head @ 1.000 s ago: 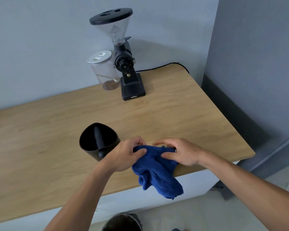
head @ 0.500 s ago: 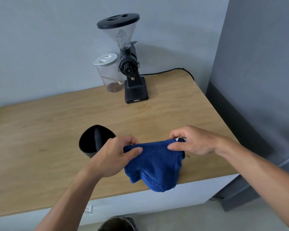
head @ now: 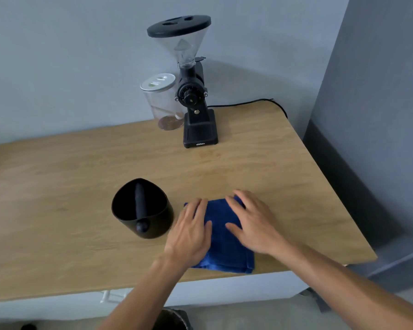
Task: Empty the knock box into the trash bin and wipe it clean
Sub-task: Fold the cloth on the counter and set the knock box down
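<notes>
Right now my table [head: 57, 186] carries everything. At its back edge by the wall stands the grinder [head: 196, 101], with a jar [head: 161, 101] just beside it. Nearer me, the knock box [head: 142, 210] sits upright on the wood, mouth up, its bar across the opening. Just right of it lies the blue cloth [head: 221, 236], folded flat near the table's front edge. My left hand [head: 191, 231] and right hand [head: 253, 225] both press flat on the cloth, fingers spread, gripping nothing.
</notes>
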